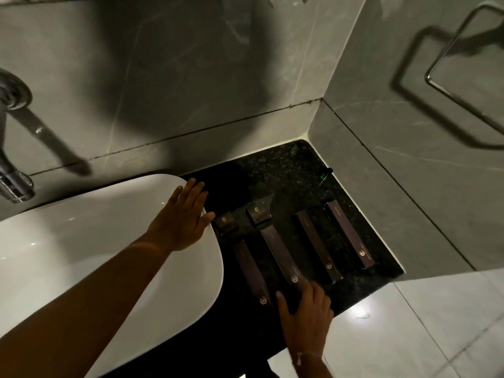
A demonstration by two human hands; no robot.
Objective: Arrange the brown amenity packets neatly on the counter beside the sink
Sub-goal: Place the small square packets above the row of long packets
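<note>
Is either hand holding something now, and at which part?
Nothing is held. The left hand rests flat on the sink rim; the right hand lies open at the near end of a long brown packet.

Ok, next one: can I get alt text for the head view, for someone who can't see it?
Six brown packets, four long and two small, lie on a dark counter beside a white sink. The right hand rests open at the near ends of two long packets; the left hand lies flat on the sink rim.
</note>
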